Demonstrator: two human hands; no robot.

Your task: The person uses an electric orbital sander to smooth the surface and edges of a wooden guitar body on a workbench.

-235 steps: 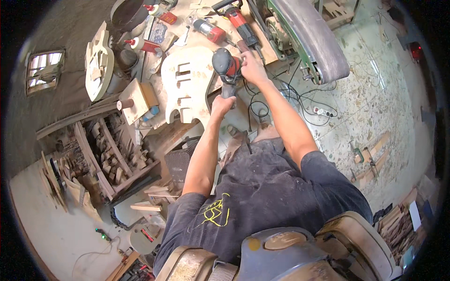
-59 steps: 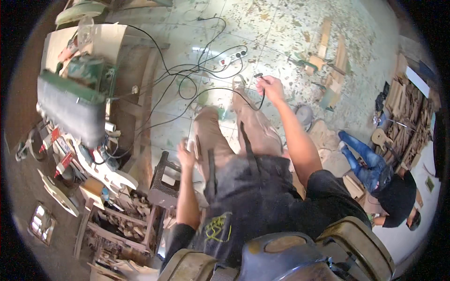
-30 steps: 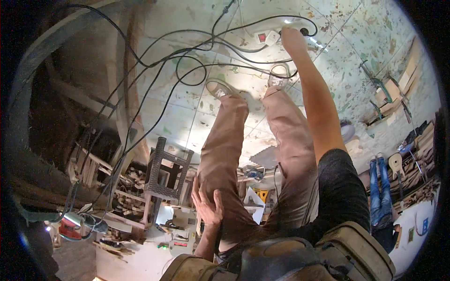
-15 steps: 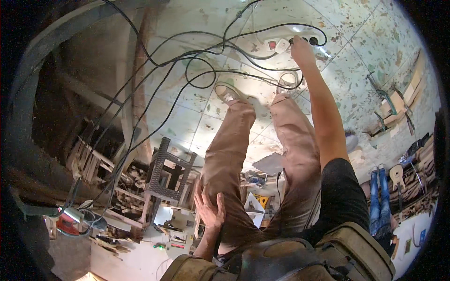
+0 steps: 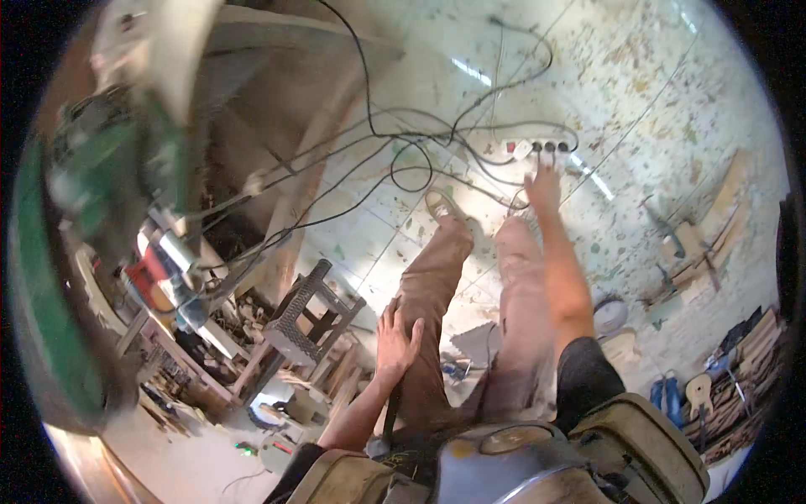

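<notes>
Now, lower centre, my left hand [image 5: 397, 344] rests on the trousers [image 5: 435, 273], fingers released. Upper right, my right hand [image 5: 543, 186] is just below the power strip [image 5: 549, 147]; its grip I can't tell.

Layout, referenced to power strip [image 5: 542, 147] on floor [image 5: 621, 101].
Right hand [image 5: 544, 186] just off its near side; cables [image 5: 403, 135] mostly to its left; stool [image 5: 294, 334] well to near-left; left hand [image 5: 398, 344] on left leg [image 5: 437, 281], also near-left; clamps [image 5: 667, 239] to near-right; guitar [image 5: 698, 392] farther off, near-right.
</notes>
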